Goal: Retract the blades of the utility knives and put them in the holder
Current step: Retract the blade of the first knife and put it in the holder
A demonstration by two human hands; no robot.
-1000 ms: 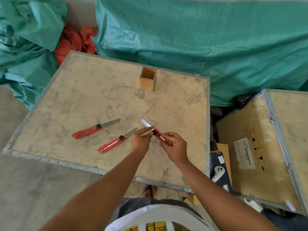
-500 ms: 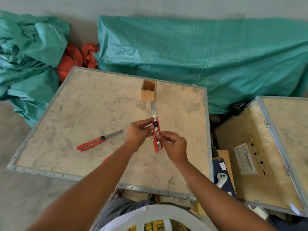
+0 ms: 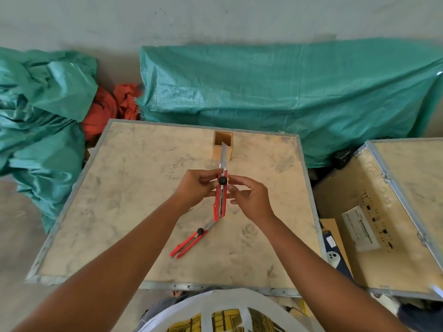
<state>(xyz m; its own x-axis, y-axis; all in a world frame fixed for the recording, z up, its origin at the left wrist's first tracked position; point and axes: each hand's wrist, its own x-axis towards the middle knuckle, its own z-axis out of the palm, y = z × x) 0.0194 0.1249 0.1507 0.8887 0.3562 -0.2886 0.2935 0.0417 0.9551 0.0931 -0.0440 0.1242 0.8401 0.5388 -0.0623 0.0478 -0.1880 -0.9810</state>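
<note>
Since the earlier frames the held knife (image 3: 220, 197) has turned from a slant to nearly upright in view, blade away from the person, and now stands over the middle of the table (image 3: 134, 178). The view has tipped up, so more wall shows above the tarp (image 3: 287, 92). A second knife (image 3: 189, 242) lies on the table just below the held one, blade out and pointing up-right; earlier the left forearm covered most of it. The third knife, seen to the left before, is hidden now.

The holder (image 3: 223, 146), an open wooden box, stands near the far edge of the table, in line with the held blade, whose tip overlaps it in view; whether they touch cannot be told. Bare tabletop lies to the left and right of the hands. A metal strip rims the table. To the right, a gap separates it from a crate (image 3: 395, 212).

The left hand (image 3: 195, 186) grips the upper handle, fingers curled round its left side just below the blade. The right hand (image 3: 249, 200) pinches the handle from the right, thumb and forefinger closed beside the black knob (image 3: 222, 180), the other fingers loosely bent. Both forearms reach in from the near edge and meet at the knife.
</note>
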